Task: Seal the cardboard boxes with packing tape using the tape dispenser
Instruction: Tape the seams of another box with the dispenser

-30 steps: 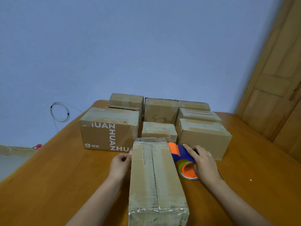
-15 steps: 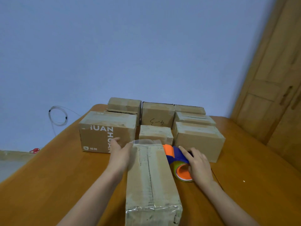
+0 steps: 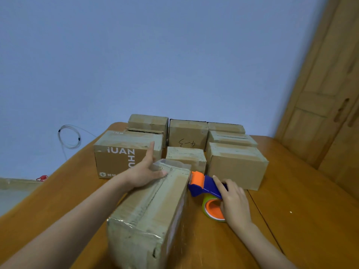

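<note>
Head view, looking down a wooden table (image 3: 303, 195), and the long cardboard box (image 3: 153, 206) lies lengthwise in front of the person, a strip of clear tape along its top seam and glossy over the near end. The left hand (image 3: 144, 171) lies on the far end of that box, fingers (image 3: 158, 174) flat and straight with the thumb raised; most likely it presses down the loose tape tail that stands up at the far edge while pinning the box in place. Just beside the box's right wall sits the tape dispenser (image 3: 204, 186), blue body and orange head, its roll resting on the table. The right hand (image 3: 234, 202) is wrapped over the handle, fingers curled round it, grasping the tool so that it is ready for the next pass. Behind, a cluster of smaller boxes (image 3: 235, 164) waits in rows, handy for sealing.
</note>
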Demonstrator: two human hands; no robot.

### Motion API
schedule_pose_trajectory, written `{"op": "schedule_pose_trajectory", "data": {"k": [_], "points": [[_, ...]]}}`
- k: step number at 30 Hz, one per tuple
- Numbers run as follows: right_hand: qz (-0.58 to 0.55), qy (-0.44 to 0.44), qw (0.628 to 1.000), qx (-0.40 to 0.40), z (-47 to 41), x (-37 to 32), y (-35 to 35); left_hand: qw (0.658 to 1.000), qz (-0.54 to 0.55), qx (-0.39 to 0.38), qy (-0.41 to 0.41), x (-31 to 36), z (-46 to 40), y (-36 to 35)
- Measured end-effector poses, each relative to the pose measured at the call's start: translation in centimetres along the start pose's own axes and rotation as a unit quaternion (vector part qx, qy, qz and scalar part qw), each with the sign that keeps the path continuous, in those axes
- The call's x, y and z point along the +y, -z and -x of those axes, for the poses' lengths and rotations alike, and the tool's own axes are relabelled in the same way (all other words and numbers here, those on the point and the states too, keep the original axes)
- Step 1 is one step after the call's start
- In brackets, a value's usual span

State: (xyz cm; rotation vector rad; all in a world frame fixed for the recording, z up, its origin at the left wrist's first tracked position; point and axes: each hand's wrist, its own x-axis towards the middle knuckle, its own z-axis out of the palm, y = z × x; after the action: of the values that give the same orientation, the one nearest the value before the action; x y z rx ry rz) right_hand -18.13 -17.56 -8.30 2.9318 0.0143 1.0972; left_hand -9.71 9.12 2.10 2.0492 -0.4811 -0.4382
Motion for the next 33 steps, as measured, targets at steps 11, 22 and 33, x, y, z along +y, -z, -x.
{"op": "schedule_pose_trajectory", "data": {"k": [11, 22, 33], "points": [[-0.007, -0.051, 0.998, -0.022, 0.8, -3.3, 1.0, 0.965, -0.251, -0.071, -0.006, 2.5, -2.0, 2.4], [-0.072, -0.051, 0.991, -0.096, 0.8, -3.4, 2.4, 0.910, -0.396, 0.077, 0.098, 4.4, -1.6, -6.6], [-0.129, -0.046, 0.979, -0.149, 1.5, -3.5, 3.4, 0.886, -0.449, 0.094, 0.072, 3.0, -1.4, -5.7]]}}
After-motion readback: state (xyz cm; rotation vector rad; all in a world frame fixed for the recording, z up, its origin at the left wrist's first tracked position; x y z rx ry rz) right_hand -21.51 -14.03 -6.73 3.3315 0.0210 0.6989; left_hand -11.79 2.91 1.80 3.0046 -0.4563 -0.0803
